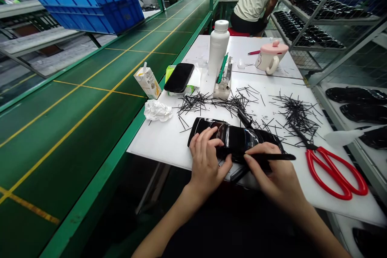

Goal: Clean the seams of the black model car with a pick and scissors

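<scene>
A glossy black model car body [236, 137] lies near the front edge of the white table. My left hand [207, 157] grips its left part, fingers curled over the top and thumb on the near side. In my right hand [276, 173] a slim black pen-like tool [273, 156] is pinched, its tip against the near side of the car body; its exact kind is unclear. Just beyond the car lie loose thin black strips [196, 103], with another pile of black strips [298, 115] to the right. Red-handled scissors [335, 173] rest right of my right hand.
Behind the strips stand a white bottle [219, 46], a small holder [223, 88], a phone [179, 77] and a lidded mug [270, 58]. A drink carton [148, 82] and crumpled tissue [157, 110] are left, beside a green conveyor [121, 64]. A person [261, 0] sits near racks.
</scene>
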Demonstrator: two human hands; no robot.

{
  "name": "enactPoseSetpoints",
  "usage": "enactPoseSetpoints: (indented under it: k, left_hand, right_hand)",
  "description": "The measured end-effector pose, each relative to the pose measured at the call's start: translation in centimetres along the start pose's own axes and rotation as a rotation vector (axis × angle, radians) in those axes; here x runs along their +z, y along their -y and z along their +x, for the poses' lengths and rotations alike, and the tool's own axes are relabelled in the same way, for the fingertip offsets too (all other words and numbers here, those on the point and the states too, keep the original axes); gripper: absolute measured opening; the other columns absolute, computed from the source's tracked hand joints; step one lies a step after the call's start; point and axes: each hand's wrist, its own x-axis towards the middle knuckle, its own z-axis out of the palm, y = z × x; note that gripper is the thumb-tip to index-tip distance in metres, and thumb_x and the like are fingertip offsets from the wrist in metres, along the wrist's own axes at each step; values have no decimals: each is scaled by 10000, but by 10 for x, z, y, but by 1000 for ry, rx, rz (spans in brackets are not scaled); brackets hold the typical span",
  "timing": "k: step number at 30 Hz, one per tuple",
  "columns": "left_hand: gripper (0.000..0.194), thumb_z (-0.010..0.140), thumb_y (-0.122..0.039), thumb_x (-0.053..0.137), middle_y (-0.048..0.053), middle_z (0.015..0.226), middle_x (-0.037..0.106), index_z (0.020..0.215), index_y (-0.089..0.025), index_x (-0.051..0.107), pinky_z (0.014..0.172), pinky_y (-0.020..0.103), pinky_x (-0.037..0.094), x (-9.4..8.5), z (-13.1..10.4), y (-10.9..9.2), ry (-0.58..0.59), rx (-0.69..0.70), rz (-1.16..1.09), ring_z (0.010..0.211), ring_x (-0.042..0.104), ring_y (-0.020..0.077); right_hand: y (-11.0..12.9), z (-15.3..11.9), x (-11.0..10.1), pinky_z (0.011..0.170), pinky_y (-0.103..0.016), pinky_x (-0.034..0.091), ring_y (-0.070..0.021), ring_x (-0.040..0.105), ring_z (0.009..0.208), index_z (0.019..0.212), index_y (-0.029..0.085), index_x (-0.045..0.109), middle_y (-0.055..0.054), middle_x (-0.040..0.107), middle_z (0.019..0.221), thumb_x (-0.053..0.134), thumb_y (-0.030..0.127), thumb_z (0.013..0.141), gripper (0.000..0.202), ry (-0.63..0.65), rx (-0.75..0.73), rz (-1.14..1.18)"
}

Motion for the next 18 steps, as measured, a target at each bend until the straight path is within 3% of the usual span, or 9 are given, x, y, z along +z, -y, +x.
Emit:
enactPoseSetpoints:
  k: [4,18]
  left_hand:
    - [274,803,-233,652,135,1287,605,985,-222,448,1120,482,304,0,0,0,3,-10,-8,1278,516,265]
    - [276,799,-210,662,137,1285,601,980,-208,453,1123,458,286,1,-1,0,-19,7,-23,1277,511,259]
  right_hand:
    - [-1,-3,-4,726,-339,471,-201,591,822,904,237,564,-44,632,851,537,208,933,50,5,70,56]
    - [-1,-6,1,721,-316,495,-207,586,855,926,230,590,-44,644,861,573,214,914,26,-13,86,42]
